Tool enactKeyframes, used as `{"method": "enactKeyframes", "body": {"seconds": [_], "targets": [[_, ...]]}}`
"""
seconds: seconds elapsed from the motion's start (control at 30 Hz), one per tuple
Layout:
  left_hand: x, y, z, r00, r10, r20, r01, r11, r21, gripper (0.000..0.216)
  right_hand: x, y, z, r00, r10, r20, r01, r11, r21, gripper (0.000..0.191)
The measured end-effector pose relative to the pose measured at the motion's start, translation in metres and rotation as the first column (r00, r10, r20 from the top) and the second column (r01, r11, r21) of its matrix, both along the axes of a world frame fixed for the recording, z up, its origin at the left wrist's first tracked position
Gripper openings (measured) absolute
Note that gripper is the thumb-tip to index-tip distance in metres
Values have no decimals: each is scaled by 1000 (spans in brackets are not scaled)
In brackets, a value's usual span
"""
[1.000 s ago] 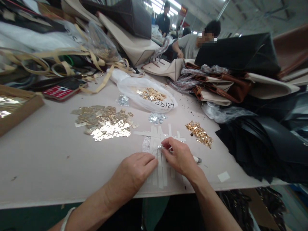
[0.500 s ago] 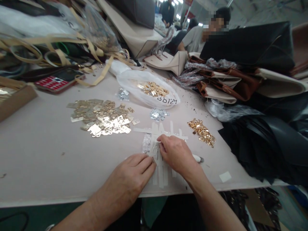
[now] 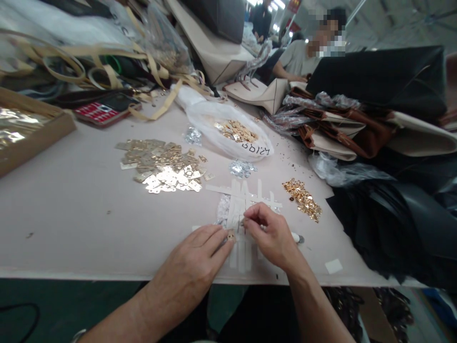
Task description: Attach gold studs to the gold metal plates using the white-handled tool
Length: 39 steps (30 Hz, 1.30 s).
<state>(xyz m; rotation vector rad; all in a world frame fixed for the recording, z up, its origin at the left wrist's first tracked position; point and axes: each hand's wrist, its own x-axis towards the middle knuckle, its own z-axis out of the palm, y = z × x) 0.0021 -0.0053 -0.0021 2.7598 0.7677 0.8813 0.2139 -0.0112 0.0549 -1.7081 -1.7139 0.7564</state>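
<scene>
My left hand point(image 3: 203, 250) rests low over strips of white tape point(image 3: 243, 255), its thumb and fingertips closed on a small gold metal plate point(image 3: 231, 235) with holes. Just to its right, my right hand point(image 3: 269, 233) pinches something small, too tiny to make out, above the tape. Beyond the left hand lies a heap of flat gold plates point(image 3: 167, 166). Small silver pieces point(image 3: 243, 168) sit past the tape, and a pile of little gold fittings point(image 3: 303, 199) is off to the right. A white-handled tool point(image 3: 297, 237) shows partly from behind my right wrist.
An open white plastic bag point(image 3: 200, 114) holds more gold pieces. At the left are a cardboard box point(image 3: 67, 127) and a red-patterned object point(image 3: 98, 112). Leather bags point(image 3: 374, 71) and black sheets point(image 3: 378, 219) crowd the right. A person point(image 3: 298, 57) sits across the table.
My right hand has drawn slightly back from the tape, its fingertips now pinched. The gold plate in my left hand shows more clearly. The whole view has shifted a little.
</scene>
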Motion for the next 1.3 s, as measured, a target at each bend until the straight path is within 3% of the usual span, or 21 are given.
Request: {"method": "enactKeyframes", "body": {"seconds": [0.23,0.73,0.97,1.03,1.17,1.3], "targets": [[-1,6,7,999,-53,-11,53,999,-8,33,-15,-11,3,998,53,30,-50,994,-100,9],[-2,6,5,998,-68,-13,67,997,-37,31,-27,-14,1,957,49,284,-20,994,-106,15],[-3,6,5,997,-71,-29,70,997,-26,30,-26,-20,-4,966,56,253,-40,997,-67,13],[-3,6,6,997,-67,-27,67,998,-15,29,-22,-24,-2,968,31,248,-34,999,4,13],[-3,7,6,999,-54,3,54,998,21,28,0,-32,-1,910,-79,408,5,984,179,19],[-3,8,6,997,-77,-25,78,996,30,35,29,-40,-13,853,-124,507,55,987,149,26]]}}
